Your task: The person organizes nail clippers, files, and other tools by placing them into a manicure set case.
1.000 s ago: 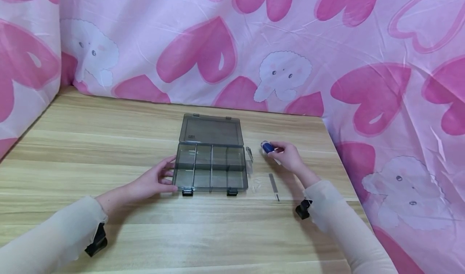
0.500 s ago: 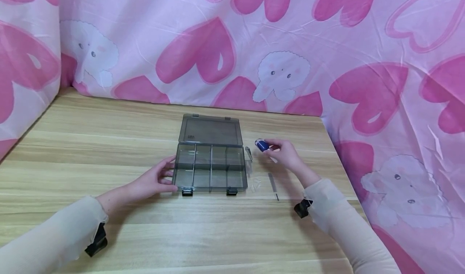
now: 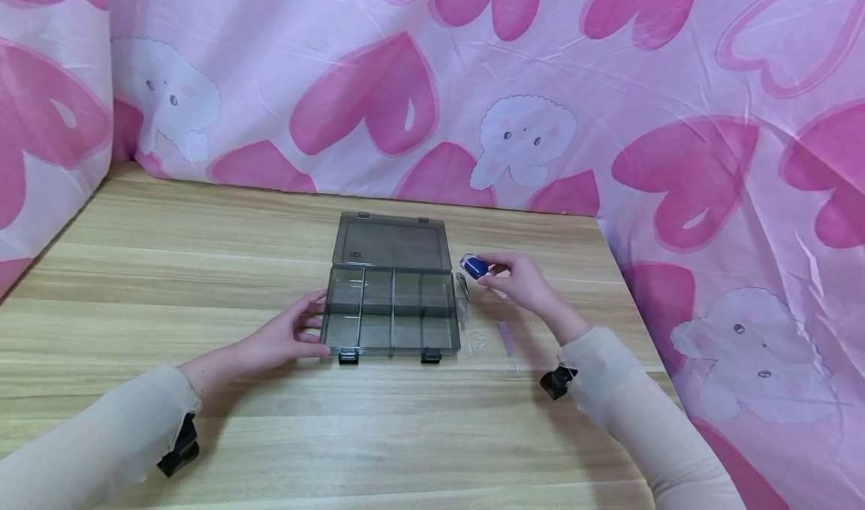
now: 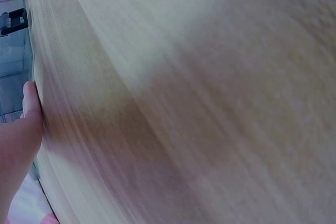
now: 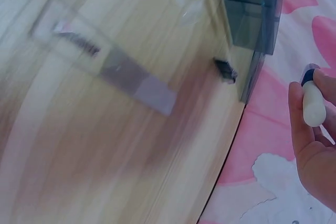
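In the head view, a smoky see-through organizer box (image 3: 393, 353) lies with its lid (image 3: 392, 243) swung back, and its compartments look bare. My left hand (image 3: 290, 333) rests against the box's left side, thumb at the front corner and fingers along the wall. My right hand (image 3: 523, 281) pinches a small blue-and-white rounded object (image 3: 475, 266) with a clear end, held just right of the box. The right wrist view shows its white body (image 5: 314, 106) between thumb and fingers. A small metal clipper-like tool (image 3: 462, 285) lies below it, beside the box.
Near the box's right side lie small clear pieces (image 3: 476, 341) and a narrow flat strip in a clear sleeve (image 3: 507, 337). Two black latches (image 3: 431, 356) project from the box's front. A pink heart-patterned cloth (image 3: 365, 97) stands behind the wood-grain table (image 3: 338, 435).
My right hand has moved left toward the box, carrying the blue-and-white object until it is above the metal tool. The left hand and the box have stayed in place.
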A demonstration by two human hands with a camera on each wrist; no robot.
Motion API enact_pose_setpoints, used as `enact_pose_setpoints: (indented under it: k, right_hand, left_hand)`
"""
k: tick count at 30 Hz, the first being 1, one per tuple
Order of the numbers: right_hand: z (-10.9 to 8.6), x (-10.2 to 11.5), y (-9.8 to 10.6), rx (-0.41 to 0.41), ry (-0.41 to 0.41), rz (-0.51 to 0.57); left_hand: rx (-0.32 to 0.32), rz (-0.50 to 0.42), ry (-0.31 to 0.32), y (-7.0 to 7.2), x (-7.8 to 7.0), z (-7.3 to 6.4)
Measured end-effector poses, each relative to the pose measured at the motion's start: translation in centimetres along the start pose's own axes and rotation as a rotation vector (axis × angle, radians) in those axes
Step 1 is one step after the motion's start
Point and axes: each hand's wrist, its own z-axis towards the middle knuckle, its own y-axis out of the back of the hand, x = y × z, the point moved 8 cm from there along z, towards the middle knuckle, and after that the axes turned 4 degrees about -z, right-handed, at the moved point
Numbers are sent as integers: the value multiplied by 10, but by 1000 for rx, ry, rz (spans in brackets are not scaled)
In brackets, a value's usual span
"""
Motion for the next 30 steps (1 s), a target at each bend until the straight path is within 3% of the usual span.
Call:
enact_pose_setpoints:
  k: [22,30]
  right_hand:
    - [7,43,-37,81,144,7]
    - [12,48,-52,123,140,-5]
  left_hand:
    - [5,-24,-12,0,1,0]
    - [2,-13,-17,1,0,0]
